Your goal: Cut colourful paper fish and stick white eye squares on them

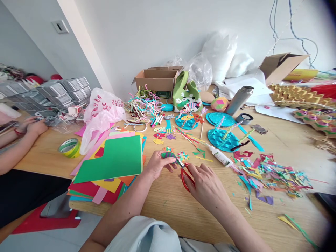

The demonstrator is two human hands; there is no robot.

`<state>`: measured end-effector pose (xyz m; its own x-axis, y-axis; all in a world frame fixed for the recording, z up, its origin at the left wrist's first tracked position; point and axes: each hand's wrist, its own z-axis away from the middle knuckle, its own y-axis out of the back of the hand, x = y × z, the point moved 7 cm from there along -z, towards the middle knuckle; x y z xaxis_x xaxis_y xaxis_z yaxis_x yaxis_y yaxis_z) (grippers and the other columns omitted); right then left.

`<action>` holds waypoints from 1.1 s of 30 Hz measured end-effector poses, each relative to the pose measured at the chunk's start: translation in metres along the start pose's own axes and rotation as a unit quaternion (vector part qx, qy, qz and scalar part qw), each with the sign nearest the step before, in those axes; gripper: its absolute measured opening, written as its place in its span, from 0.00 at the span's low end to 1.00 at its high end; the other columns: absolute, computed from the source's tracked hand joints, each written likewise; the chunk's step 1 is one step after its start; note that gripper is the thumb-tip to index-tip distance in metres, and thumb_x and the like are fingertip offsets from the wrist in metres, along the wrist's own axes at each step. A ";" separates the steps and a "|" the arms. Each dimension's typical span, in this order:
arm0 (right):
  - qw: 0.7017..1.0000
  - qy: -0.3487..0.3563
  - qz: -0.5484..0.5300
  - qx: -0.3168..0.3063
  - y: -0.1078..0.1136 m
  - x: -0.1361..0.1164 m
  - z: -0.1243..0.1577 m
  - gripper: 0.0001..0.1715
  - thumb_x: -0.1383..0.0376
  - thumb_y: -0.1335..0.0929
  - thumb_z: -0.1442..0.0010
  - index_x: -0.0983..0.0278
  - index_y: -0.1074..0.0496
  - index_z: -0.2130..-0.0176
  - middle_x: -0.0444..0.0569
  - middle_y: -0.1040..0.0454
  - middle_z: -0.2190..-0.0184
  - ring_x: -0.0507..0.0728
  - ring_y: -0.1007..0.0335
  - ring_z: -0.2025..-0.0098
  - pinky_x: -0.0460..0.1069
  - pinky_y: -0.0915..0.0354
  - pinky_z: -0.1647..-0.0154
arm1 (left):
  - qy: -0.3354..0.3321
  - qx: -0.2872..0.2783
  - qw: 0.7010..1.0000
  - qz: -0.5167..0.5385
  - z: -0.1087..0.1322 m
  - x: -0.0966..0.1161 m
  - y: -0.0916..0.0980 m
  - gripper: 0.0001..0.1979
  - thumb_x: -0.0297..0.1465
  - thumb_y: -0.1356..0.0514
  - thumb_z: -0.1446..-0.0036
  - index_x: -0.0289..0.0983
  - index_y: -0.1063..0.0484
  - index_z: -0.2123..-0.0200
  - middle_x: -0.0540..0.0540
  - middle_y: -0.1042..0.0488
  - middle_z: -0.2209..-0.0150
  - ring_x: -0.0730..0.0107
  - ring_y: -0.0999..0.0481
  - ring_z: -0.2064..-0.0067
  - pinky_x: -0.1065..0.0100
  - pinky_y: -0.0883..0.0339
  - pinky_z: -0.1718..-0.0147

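My left hand (156,164) pinches a small patterned paper cutout (168,155), green and purple, just above the wooden table (283,147). My right hand (206,183) grips red-handled scissors (186,174) whose blades point up-left and meet the cutout's right edge. A second patterned cutout (183,155) lies on the table just behind the blades. A stack of coloured paper sheets (112,162), green on top, sits directly left of my left hand.
Paper scraps (265,173) are heaped at the right. A glue bottle (219,155), blue paper plates (222,139), paper fish (160,134), markers (156,120) and a cardboard box (157,79) lie beyond. Another person's hands (35,126) work at far left near a tape roll (69,147).
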<state>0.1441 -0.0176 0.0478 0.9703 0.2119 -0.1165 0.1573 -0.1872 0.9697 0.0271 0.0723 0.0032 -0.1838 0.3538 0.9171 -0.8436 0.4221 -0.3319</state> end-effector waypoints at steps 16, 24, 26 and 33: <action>1.000 0.013 0.007 0.004 0.000 0.000 0.000 0.10 0.60 0.38 0.34 0.63 0.33 0.64 0.47 0.27 0.77 0.58 0.35 0.70 0.50 0.50 0.66 | 0.015 -0.015 1.000 -0.002 0.001 -0.002 -0.001 0.12 0.35 0.32 0.60 0.31 0.26 0.75 0.45 0.25 0.77 0.70 0.26 0.77 0.73 0.36 0.82; 1.000 0.004 0.009 -0.015 -0.001 0.002 0.000 0.10 0.59 0.37 0.35 0.63 0.31 0.61 0.47 0.26 0.75 0.59 0.35 0.68 0.51 0.50 0.65 | 0.022 -0.017 1.000 -0.011 0.001 -0.002 -0.001 0.12 0.35 0.32 0.60 0.31 0.26 0.76 0.46 0.25 0.77 0.71 0.27 0.78 0.74 0.37 0.83; 1.000 0.004 0.012 -0.017 -0.001 0.002 0.000 0.11 0.59 0.37 0.35 0.63 0.31 0.61 0.47 0.26 0.75 0.59 0.35 0.68 0.51 0.50 0.65 | 0.021 -0.019 1.000 -0.012 0.001 -0.003 -0.001 0.11 0.35 0.33 0.60 0.32 0.26 0.76 0.46 0.25 0.78 0.71 0.27 0.78 0.74 0.37 0.83; 1.000 0.009 0.022 0.005 -0.001 0.001 -0.001 0.09 0.59 0.35 0.36 0.63 0.30 0.62 0.47 0.27 0.76 0.59 0.35 0.68 0.51 0.51 0.65 | 0.020 -0.018 1.000 -0.012 0.000 -0.004 0.000 0.11 0.34 0.33 0.60 0.31 0.26 0.75 0.46 0.25 0.77 0.71 0.27 0.78 0.74 0.38 0.83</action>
<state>0.1450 -0.0165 0.0467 0.9730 0.2197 -0.0702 0.1168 -0.2068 0.9714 0.0281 0.0709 -0.0002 -0.1434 0.3756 0.9156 -0.8290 0.4597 -0.3184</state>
